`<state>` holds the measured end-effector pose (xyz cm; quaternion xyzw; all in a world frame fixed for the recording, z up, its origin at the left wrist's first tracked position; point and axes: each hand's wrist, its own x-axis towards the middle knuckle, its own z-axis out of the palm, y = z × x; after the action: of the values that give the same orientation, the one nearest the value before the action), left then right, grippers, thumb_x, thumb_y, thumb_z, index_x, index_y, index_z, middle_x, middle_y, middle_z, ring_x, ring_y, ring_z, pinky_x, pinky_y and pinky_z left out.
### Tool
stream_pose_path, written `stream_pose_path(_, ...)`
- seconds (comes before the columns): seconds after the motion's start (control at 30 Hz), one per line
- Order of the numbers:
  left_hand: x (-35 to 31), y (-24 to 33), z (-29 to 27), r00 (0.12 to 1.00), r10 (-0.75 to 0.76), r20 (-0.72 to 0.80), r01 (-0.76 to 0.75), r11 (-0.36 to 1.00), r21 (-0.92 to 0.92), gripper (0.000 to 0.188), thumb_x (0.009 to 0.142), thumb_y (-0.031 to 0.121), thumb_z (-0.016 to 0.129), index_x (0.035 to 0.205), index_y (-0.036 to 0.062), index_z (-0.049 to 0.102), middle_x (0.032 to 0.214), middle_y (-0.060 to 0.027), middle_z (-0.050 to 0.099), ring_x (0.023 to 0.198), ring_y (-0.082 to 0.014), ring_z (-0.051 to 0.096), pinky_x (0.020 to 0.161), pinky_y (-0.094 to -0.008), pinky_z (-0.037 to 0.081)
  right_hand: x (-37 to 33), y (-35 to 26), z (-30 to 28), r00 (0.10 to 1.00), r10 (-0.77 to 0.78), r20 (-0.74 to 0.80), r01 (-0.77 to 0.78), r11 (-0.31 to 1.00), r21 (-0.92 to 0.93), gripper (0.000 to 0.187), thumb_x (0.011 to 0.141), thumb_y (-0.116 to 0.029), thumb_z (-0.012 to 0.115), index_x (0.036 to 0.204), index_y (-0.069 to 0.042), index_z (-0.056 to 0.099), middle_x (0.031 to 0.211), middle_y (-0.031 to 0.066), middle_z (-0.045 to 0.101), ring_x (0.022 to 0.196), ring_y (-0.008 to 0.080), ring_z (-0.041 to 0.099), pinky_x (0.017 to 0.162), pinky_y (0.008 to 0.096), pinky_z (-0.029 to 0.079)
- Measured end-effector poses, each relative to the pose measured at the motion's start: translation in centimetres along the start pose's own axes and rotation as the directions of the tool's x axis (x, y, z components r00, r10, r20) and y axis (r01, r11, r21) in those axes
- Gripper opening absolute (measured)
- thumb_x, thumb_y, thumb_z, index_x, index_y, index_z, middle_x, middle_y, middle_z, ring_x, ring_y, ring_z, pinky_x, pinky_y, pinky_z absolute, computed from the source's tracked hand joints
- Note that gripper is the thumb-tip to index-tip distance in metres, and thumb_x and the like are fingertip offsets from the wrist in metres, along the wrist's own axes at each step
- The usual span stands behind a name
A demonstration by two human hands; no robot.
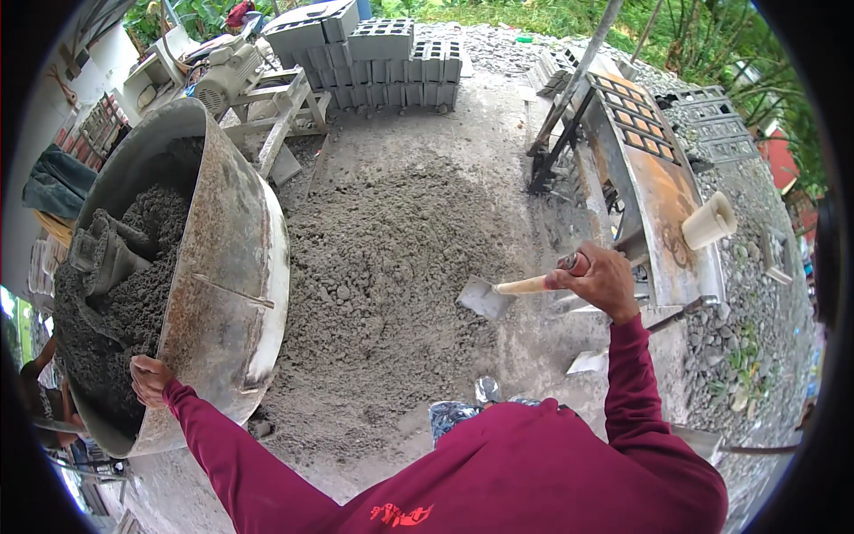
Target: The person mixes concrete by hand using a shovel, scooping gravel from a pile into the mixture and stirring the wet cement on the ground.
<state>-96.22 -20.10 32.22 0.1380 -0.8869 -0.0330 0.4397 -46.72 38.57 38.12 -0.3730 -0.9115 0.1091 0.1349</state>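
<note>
My right hand [601, 281] is closed round the handle end of a shovel [520, 285] with a wooden shaft and a red-brown grip. Its grey metal blade [486, 299] rests at the right edge of a spread heap of damp grey concrete mix [382, 258] on the ground. On the left, my left hand [153, 381] curls over the near rim of a big round mixer drum [218, 294], its fingertips on the inner side. Inside the tilted drum lies more dark grey mix [151, 294], round a mixing paddle [114, 258] caked with it.
Stacked grey hollow blocks [374, 67] stand at the back. A motor [227, 76] sits on a frame behind the drum. At right is a rusty metal block-moulding machine [654, 182] with a pale cup [709, 222] on it. Part of another person [44, 392] shows at far left.
</note>
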Motion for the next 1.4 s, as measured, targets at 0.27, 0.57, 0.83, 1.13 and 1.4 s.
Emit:
stream_pose_path(0.27, -0.1, -0.3, 0.3, 1.0, -0.012, 0.004, 0.012, 1.0, -0.026, 0.057, 0.094, 0.053, 0.029, 0.103, 0.0143, 0.07, 0.103, -0.0076, 0.069, 0.094, -0.0314, 0.063, 0.083, -0.0448, 0.046, -1.9, -0.4, 0.0, 1.0, 0.016, 0.011, -0.016, 1.0, -0.009, 0.045, 0.068, -0.047, 0.077, 0.07, -0.008, 0.054, 0.06, 0.0094, 0.056, 0.056, 0.0286, 0.058, 0.054, 0.0402, 0.043)
stream_pose_path(0.57, 0.3, -0.7, -0.4, 0.993, -0.034, 0.115, 0.035, 0.999, -0.002, 0.059, 0.095, 0.055, 0.026, 0.106, 0.0144, 0.068, 0.108, -0.0088, 0.068, 0.099, -0.033, 0.061, 0.085, -0.0463, 0.044, -4.0, -0.9, -0.2, 1.0, 0.006, -0.006, -0.006, 0.999, 0.038, 0.045, 0.069, -0.047, 0.077, 0.073, -0.008, 0.055, 0.061, 0.0092, 0.057, 0.055, 0.0279, 0.059, 0.056, 0.0397, 0.045)
stream_pose_path(0.83, -0.3, -0.4, -0.3, 0.991, -0.041, 0.124, 0.041, 0.999, -0.002, 0.059, 0.095, 0.055, 0.026, 0.109, 0.0163, 0.068, 0.111, -0.0057, 0.068, 0.101, -0.0298, 0.061, 0.088, -0.0432, 0.044, -4.5, -1.1, -0.5, 1.0, 0.006, -0.006, -0.006, 1.0, 0.001, 0.045, 0.069, -0.047, 0.078, 0.073, -0.009, 0.055, 0.061, 0.0087, 0.057, 0.056, 0.028, 0.059, 0.056, 0.0398, 0.045)
stream_pose_path(1.13, 0.0, -1.0, 0.0, 0.998, -0.018, 0.062, 0.018, 1.0, -0.007, 0.054, 0.096, 0.051, 0.031, 0.111, 0.0145, 0.068, 0.11, -0.0044, 0.069, 0.102, -0.0279, 0.061, 0.089, -0.0417, 0.045, -4.0, -1.0, -0.7, 1.0, 0.024, -0.007, -0.024, 0.999, 0.024, 0.047, 0.066, -0.05, 0.08, 0.072, -0.009, 0.055, 0.063, 0.0057, 0.06, 0.058, 0.0257, 0.06, 0.054, 0.038, 0.044)
stream_pose_path(1.4, -0.5, -0.4, -0.3, 1.0, -0.009, -0.026, 0.008, 1.0, -0.021, 0.053, 0.096, 0.05, 0.032, 0.106, 0.0133, 0.069, 0.106, -0.0045, 0.07, 0.098, -0.0288, 0.063, 0.086, -0.042, 0.046, -3.6, -0.9, -0.7, 1.0, 0.026, -0.016, -0.026, 1.0, 0.002, 0.05, 0.064, -0.052, 0.081, 0.07, -0.009, 0.056, 0.062, 0.0071, 0.06, 0.057, 0.0269, 0.06, 0.054, 0.039, 0.044)
